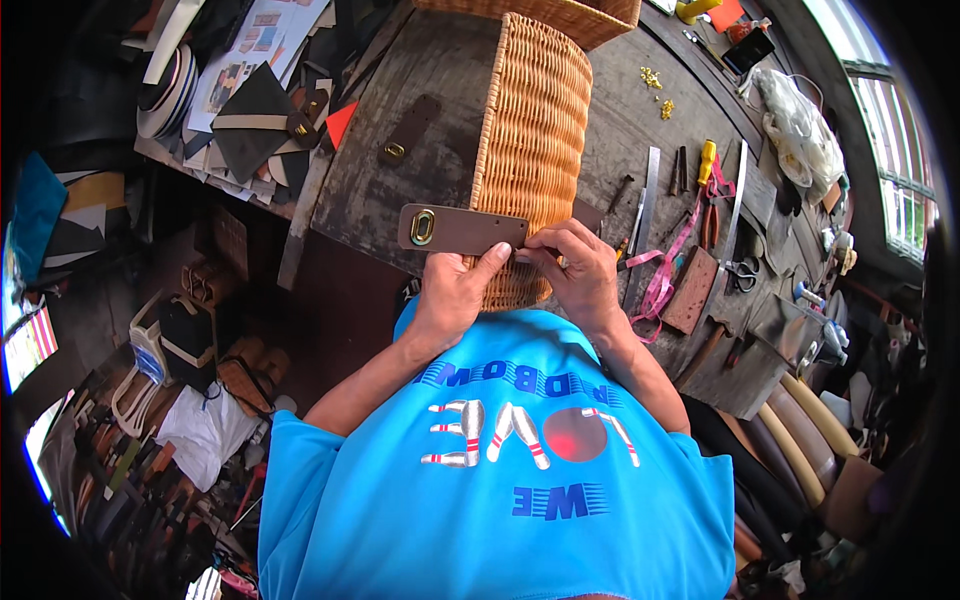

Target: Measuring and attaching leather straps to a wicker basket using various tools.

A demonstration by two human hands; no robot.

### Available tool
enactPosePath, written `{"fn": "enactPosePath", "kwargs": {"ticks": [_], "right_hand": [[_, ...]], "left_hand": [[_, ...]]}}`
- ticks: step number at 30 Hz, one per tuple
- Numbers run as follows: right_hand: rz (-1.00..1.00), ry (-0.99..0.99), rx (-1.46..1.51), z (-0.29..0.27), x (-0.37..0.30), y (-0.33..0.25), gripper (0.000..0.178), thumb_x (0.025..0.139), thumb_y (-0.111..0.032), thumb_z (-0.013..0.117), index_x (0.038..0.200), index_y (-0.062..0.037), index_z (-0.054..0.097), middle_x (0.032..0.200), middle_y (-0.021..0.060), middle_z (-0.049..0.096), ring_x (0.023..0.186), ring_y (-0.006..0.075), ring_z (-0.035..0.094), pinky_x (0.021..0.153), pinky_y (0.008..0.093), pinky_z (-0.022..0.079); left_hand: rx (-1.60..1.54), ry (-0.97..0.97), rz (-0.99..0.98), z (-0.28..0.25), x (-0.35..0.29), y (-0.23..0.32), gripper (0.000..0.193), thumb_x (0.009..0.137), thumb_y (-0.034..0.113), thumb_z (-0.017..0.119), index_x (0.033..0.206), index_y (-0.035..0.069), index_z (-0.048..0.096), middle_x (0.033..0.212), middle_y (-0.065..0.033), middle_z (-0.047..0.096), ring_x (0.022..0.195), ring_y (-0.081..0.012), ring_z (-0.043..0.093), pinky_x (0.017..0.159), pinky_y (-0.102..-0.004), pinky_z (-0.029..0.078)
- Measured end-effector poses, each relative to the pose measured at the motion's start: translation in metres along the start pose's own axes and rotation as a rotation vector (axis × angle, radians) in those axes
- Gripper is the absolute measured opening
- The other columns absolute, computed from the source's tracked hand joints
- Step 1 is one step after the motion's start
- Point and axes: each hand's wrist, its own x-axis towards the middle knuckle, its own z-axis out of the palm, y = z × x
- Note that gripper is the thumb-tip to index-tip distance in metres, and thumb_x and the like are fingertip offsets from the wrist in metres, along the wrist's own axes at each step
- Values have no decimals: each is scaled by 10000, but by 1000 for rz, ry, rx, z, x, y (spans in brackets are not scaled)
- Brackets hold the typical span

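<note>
A woven wicker basket piece [535, 120] lies lengthwise on the dark wooden table, its near end close to my body. Across that end rests a brown leather strap [465, 232] with a brass oval eyelet at its left end and small holes at its right end. My left hand [450, 297] is closed on the strap's lower edge, its thumb pressing on top. At the right end, the fingers of my right hand [578, 268] are pinched together beside the strap. Whatever they hold, if anything, is hidden or too small to name.
Another brown strap [410, 130] lies left of the wicker. Beyond it sits a second wicker piece [600, 20]. To the right are small brass fittings [652, 78], a yellow-handled screwdriver [707, 160], pink measuring tape [656, 290], a reddish-brown block [692, 290], and scissors [742, 275].
</note>
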Motion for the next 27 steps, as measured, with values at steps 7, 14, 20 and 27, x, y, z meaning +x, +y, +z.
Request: {"fn": "enactPosePath", "kwargs": {"ticks": [7,14,20,27], "right_hand": [[83,-91,14,-9,8,0,143,776,-63,764,859,-34,651,794,88,651,684,260,651,586,356,518],[256,-223,-11,-17,24,-18,198,773,-57,762,834,-5,580,750,144,620,675,323,625,594,387,490],[298,-311,-31,-13,33,-23,259,796,-44,748,928,7,531,741,145,589,677,257,598,625,361,471],[655,96,369,-3,-46,24,324,911,-161,698,1153,-38,520,1036,70,621,952,143,601,808,299,501]], "left_hand": [[73,-19,-27,2,-1,0,226,953,123,644,1110,-40,648,1039,-65,666,942,-112,602,829,-281,502],[66,-16,12,5,0,-2,216,951,105,638,1109,-42,648,1039,-70,668,939,-109,605,825,-280,506],[126,-12,-76,-3,-1,3,200,956,97,627,1104,-37,649,1035,-69,668,917,-102,608,806,-268,512],[-52,-133,11,-13,4,-11,210,977,115,602,1141,-14,625,1078,-33,656,992,-98,587,897,-274,472]]}}
